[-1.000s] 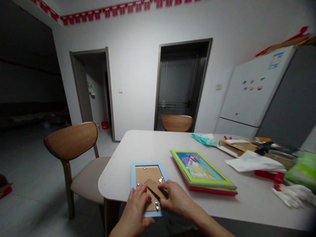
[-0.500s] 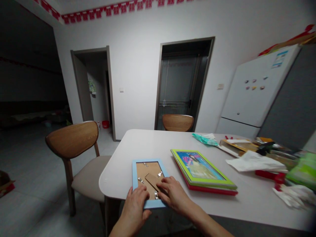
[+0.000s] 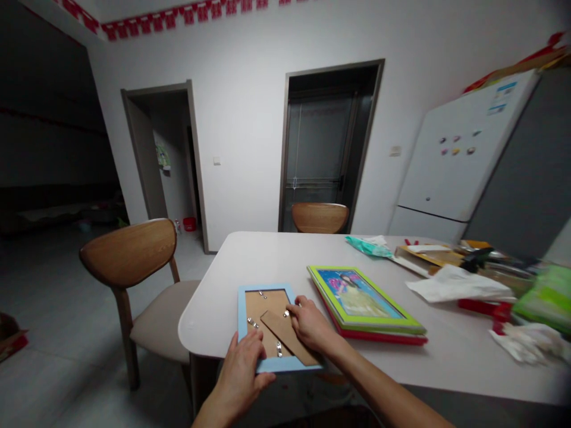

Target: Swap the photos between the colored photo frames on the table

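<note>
A light blue picture frame (image 3: 242, 306) lies face down at the table's near edge. Its brown backing board (image 3: 270, 300) bears several metal clips, and a brown stand leg (image 3: 285, 337) slants across it. My left hand (image 3: 243, 365) grips the frame's lower left corner, fingers on top and thumb at the near edge. With fingers curled, my right hand (image 3: 312, 326) has its fingertips at the right-hand metal clip (image 3: 286, 313). Just right of that hand is a stack topped by a green picture frame (image 3: 370, 303) with a picture of a figure in a pale dress.
A red frame (image 3: 379, 339) is lowest in the stack. Farther right lie white paper (image 3: 461, 285), a teal packet (image 3: 369, 246), crumpled tissue (image 3: 530, 345) and a green bag (image 3: 546, 297). Wooden chairs stand left (image 3: 129, 252) and behind the table (image 3: 320, 218).
My right hand has moved up from the bottom clip and stand leg to the right-hand clip, uncovering the leg's lower end. My left hand stays on the frame's corner.
</note>
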The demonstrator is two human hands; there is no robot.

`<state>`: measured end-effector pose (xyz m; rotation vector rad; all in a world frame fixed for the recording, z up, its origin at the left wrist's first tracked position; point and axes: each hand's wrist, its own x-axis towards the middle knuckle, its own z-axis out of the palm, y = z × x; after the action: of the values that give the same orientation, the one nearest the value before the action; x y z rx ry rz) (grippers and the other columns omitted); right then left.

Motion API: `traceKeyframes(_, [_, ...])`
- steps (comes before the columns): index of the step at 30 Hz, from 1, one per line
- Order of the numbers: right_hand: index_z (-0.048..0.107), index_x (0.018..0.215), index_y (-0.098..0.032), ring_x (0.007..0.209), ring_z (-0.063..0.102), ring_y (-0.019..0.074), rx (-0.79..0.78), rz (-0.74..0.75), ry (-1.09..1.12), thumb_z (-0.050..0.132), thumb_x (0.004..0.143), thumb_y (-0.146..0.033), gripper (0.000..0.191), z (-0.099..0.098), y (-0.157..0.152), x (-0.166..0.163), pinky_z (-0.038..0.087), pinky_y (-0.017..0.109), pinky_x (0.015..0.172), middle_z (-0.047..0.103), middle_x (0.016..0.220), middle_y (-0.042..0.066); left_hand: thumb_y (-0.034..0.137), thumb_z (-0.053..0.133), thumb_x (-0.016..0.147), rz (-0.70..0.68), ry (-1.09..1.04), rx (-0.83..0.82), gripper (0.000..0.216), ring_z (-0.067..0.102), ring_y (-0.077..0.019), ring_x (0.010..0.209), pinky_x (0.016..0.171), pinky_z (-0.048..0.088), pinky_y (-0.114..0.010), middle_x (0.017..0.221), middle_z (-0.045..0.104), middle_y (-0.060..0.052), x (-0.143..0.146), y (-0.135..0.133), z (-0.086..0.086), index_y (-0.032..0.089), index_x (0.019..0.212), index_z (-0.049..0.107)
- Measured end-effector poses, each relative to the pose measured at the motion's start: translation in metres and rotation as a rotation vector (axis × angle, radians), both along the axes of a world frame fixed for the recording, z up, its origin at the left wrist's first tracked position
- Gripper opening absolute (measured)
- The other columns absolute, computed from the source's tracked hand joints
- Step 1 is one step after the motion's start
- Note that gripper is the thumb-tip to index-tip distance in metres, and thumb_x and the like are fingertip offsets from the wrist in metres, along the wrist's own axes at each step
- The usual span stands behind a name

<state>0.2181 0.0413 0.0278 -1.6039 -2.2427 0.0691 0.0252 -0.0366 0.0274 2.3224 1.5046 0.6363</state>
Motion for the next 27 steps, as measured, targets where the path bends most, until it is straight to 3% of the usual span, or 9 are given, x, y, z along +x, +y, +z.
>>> traceKeyframes(7, [0.061, 0.070, -0.012, 0.080, 0.048, 0.0148, -0.020, 0.067, -0.027, 0.034, 0.076, -0.016, 0.028, -0.005, 0.001, 0.002, 0.033, 0.023, 0.078, 0.051, 0.084, 0.009, 0.024, 0.060, 0.064, 0.031, -0.005, 0.004, 0.041, 0.039, -0.0210, 0.114, 0.101, 0.016, -0.045, 0.116, 0.051, -0.010, 0.002, -0.003, -0.002, 0.017, 0.103, 0.050])
traceKeyframes(14, [0.060, 0.091, -0.016, 0.097, 0.043, 0.0194, 0.053, 0.122, 0.019, 0.036, 0.078, -0.020, 0.028, 0.005, -0.019, 0.001, 0.031, 0.030, 0.083, 0.050, 0.103, 0.010, 0.024, 0.058, 0.065, 0.005, -0.028, -0.006, 0.045, 0.038, -0.0213, 0.115, 0.101, 0.016, -0.045, 0.111, 0.054, -0.010, -0.003, 0.000, -0.002, 0.017, 0.108, 0.047])
traceKeyframes(20, [0.063, 0.083, -0.025, 0.088, 0.043, 0.0171, 0.051, 0.441, 0.060, 0.044, 0.072, -0.016, 0.024, 0.005, -0.046, -0.013, 0.033, 0.031, 0.077, 0.051, 0.092, 0.003, 0.024, 0.058, 0.064, -0.002, -0.054, -0.003, 0.049, 0.042, -0.0208, 0.111, 0.101, 0.016, -0.045, 0.104, 0.057, -0.007, -0.006, 0.003, -0.004, 0.017, 0.111, 0.044])
traceKeyframes(27, [0.059, 0.088, -0.024, 0.092, 0.041, 0.0184, 0.070, 0.507, 0.017, 0.049, 0.071, -0.021, 0.020, 0.008, -0.059, -0.011, 0.032, 0.032, 0.079, 0.050, 0.097, 0.003, 0.023, 0.060, 0.062, 0.001, -0.076, -0.025, 0.049, 0.043, -0.0207, 0.109, 0.100, 0.016, -0.043, 0.104, 0.056, -0.006, -0.007, 0.006, -0.006, 0.018, 0.109, 0.046])
